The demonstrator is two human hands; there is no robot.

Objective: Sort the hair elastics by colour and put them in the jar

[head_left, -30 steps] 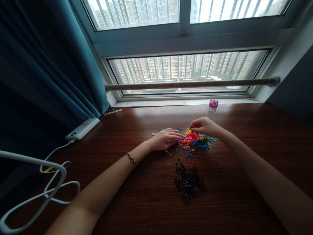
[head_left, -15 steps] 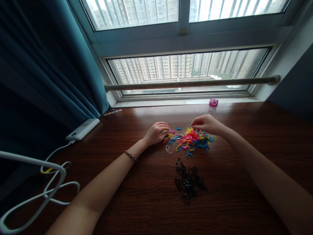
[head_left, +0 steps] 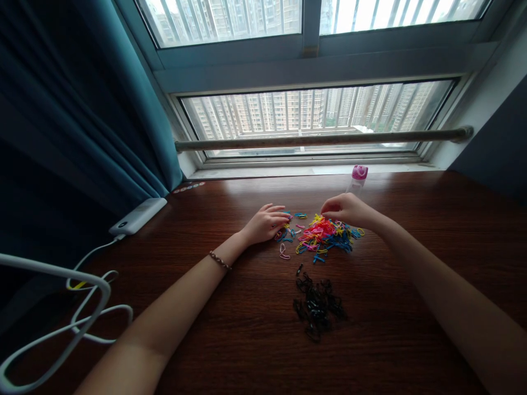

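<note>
A heap of small rubber bands (head_left: pixel 325 233), red, pink, yellow and blue, lies on the dark wooden table. My right hand (head_left: pixel 348 210) reaches over its far edge, thumb and fingertips pinched together; what is between them is hidden. To the left, my left hand (head_left: pixel 267 223) rests palm down with its fingers spread, touching a smaller scatter of coloured bands (head_left: pixel 287 235) partly covered by it. One pink band (head_left: pixel 284 252) lies apart, near that hand. Closer to me sits a separate tangle of black bands (head_left: pixel 318 304).
Beyond my right hand stands a clear bottle with a pink rose-shaped cap (head_left: pixel 359 173). A white power strip (head_left: pixel 138 215) and looping white cable (head_left: pixel 102 291) lie at the left by the blue curtain (head_left: pixel 135 120). A rail (head_left: pixel 321 141) crosses the window behind the table.
My left hand has moved slightly right and spread its fingers over the small scatter, whose bands have shifted about. My right hand stays almost where it was at the heap.
</note>
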